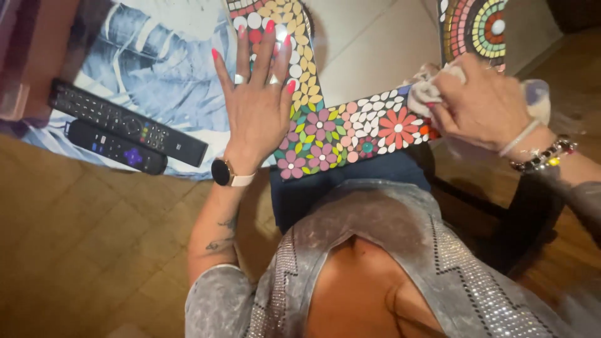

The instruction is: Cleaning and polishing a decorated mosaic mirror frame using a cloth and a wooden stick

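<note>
Step in hand: I am judging that I am wiping the surface of the mosaic frame [350, 131], on its near side, where the flower tiles are.
Mosaic frame: it is lying across my lap, in the middle of the view; its near bar is running left to right, one bar is going away on the left under my fingers, and another corner is showing far right.
Left hand [258, 103]: it is lying flat and spread wide on the left bar of the mosaic frame, fingers pointing far, palm down; it is pressing, not gripping anything. It is wearing rings and a watch on the wrist.
Right hand [485, 103]: it is closed around a crumpled pale cloth [432, 87], holding it against the right end of the near bar, just beside the big orange flower.
Grip state: left one fully open and flat; right one shut on the cloth.
Next move, as I am judging: the cloth should be travelling along the near bar toward the left, while the flat hand is keeping the mosaic frame from sliding.
Around: two black remotes [119, 128] are lying to the left on a blue and white printed fabric [156, 56], well apart from both hands; a wooden floor [81, 250] is showing below.
</note>
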